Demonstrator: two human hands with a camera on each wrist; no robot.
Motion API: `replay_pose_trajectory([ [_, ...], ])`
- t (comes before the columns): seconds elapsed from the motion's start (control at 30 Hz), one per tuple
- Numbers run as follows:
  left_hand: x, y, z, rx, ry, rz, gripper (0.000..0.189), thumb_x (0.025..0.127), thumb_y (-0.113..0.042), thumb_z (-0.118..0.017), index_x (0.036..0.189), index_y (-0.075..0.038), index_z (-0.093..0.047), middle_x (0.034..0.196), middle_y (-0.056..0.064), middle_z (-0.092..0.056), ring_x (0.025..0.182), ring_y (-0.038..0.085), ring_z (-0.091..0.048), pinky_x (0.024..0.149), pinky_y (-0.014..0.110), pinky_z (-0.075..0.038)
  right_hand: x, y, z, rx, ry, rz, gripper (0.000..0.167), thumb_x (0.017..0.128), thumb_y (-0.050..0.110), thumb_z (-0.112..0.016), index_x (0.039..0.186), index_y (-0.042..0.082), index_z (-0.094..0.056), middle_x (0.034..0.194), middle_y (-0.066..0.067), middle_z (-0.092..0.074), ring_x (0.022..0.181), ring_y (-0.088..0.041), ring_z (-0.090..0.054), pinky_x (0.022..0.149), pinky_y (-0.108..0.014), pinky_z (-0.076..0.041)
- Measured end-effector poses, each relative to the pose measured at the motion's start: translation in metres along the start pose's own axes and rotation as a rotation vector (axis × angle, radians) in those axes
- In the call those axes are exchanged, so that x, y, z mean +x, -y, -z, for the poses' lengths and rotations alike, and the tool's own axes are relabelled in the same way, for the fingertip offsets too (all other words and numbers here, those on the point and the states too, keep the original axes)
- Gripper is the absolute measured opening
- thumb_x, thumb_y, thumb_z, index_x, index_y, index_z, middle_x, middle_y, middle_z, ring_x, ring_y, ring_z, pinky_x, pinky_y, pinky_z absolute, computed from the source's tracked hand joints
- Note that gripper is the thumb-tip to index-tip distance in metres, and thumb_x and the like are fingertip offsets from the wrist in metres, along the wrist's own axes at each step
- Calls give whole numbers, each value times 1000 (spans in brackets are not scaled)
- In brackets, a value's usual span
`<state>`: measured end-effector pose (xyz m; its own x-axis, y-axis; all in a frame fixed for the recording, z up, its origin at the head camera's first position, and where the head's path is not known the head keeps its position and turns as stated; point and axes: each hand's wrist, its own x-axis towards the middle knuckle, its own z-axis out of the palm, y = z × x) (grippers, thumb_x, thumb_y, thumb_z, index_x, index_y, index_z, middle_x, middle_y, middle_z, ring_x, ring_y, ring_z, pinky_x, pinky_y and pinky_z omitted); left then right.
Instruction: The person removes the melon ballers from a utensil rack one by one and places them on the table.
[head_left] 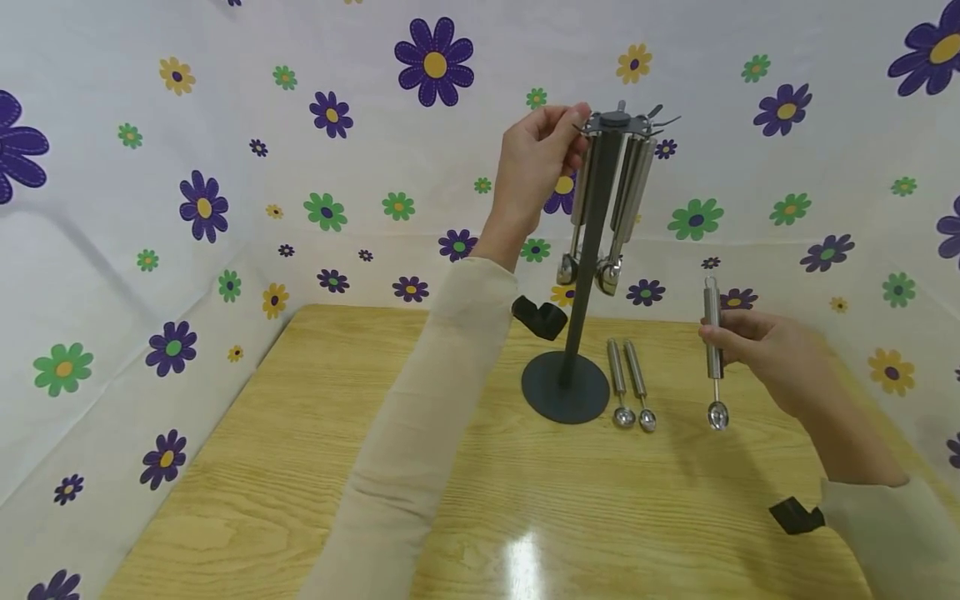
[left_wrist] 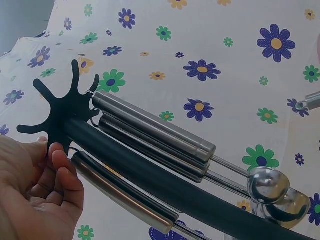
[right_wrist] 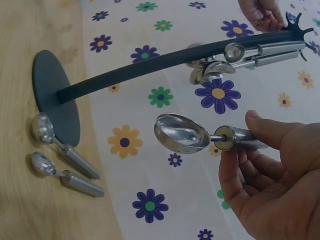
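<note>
A dark grey stand with a ring of hooks at its top rises from a round base. My left hand pinches the edge of the hook plate between thumb and fingers. Several steel scoops hang from the hooks by their handle loops, bowls down. My right hand holds another steel scoop by its handle, to the right of the stand. In the head view this scoop stands upright with its bowl at the bottom, above the table.
Two more scoops lie side by side on the wooden table, just right of the base. Behind the table hangs a white flower-print cloth. Black pieces show at both wrists.
</note>
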<state>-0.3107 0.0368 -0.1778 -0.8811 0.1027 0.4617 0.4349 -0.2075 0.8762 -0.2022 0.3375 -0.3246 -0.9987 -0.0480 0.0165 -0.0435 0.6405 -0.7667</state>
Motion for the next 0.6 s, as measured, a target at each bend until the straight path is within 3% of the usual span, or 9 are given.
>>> replay_pose_trajectory([
  [0.17,0,1,-2,5,-5,-4,17,105,-18,-63,107,-1,-67,82,7,-63,68,14,-58,68,20,-53,-7,-21,-10,117,41,-21,47,104,39,-64,127,-2,-64,94,9,-70,85,-14,-68,100,-67,-38],
  [0.27,0,1,-2,2,-4,-3,17,105,-18,-63,107,-1,-66,82,7,-63,68,14,-57,68,20,-53,-10,-26,-18,110,54,-26,45,104,37,-65,126,-2,-65,92,7,-70,84,-18,-68,96,-48,-47],
  [0.4,0,0,-2,2,-8,1,17,105,-18,-63,107,-1,-66,82,7,-62,68,15,-57,68,20,-53,-12,-28,-30,111,73,-13,46,104,33,-65,125,-7,-63,91,2,-70,82,-21,-68,82,-26,-51],
  [0.6,-1,-2,-3,-2,-12,15,18,105,-18,-63,109,0,-66,82,6,-62,68,15,-57,68,20,-53,-11,-28,-43,133,102,-9,43,105,29,-65,125,-8,-63,95,-3,-69,83,-20,-67,80,-23,-51],
])
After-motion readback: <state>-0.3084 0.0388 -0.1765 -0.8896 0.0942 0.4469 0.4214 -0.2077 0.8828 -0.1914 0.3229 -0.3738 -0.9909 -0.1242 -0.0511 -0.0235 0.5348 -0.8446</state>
